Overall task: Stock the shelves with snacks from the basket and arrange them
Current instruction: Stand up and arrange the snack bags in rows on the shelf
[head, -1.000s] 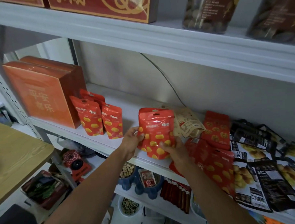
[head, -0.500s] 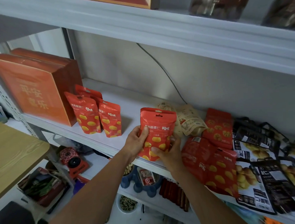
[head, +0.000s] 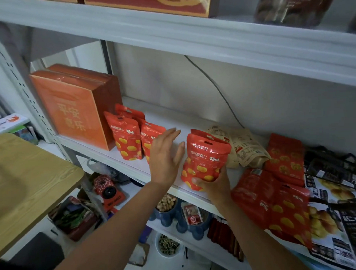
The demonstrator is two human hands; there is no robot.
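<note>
A red snack pouch (head: pixel 206 156) with yellow chestnut pictures stands upright near the front edge of the white middle shelf (head: pixel 172 122). My right hand (head: pixel 214 184) grips its lower part from the front. My left hand (head: pixel 165 155) hovers just left of the pouch with straight fingers, holding nothing. Three matching red pouches (head: pixel 126 141) stand upright further left, beside an orange gift box (head: pixel 74 106). More red pouches (head: pixel 274 204) lie flat at the right.
Kraft paper pouches (head: pixel 243 146) lie behind the held pouch. Black snack packs (head: pixel 334 189) cover the shelf's right end. A wooden table (head: pixel 26 182) stands at the left. Blue bowls of nuts (head: pixel 168 206) sit on the lower shelf. A cable (head: pixel 213 86) runs down the back wall.
My left hand has let go of the pouch and opened beside it. The pouch has come down onto the shelf, held by my right hand alone.
</note>
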